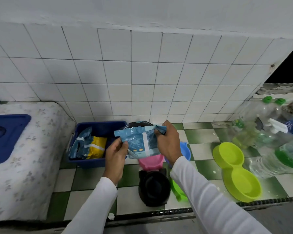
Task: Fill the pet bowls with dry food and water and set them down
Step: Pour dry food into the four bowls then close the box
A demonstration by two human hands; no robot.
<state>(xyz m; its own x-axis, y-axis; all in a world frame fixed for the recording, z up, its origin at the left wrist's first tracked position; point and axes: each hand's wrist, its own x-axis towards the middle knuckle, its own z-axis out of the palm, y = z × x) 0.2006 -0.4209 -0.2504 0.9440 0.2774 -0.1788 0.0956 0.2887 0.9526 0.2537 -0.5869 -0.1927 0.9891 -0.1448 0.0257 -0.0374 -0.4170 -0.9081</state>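
Nearest you, the black bowl [154, 188] sits on the checked floor [201, 149], the pink bowl [150, 162] just beyond it. Above them, your left hand [116, 153] and right hand [168, 141] each pinch the blue food pouch [139, 141], both grips closed on it. Behind stands the blue bin [91, 159].

A single wide-angle head-mounted camera looks forward and steeply down from standing height. It faces a tiled wall [142, 73] and the checkered floor [201, 149] at its base. Both forearms enter from the bottom edge, close to the lens.
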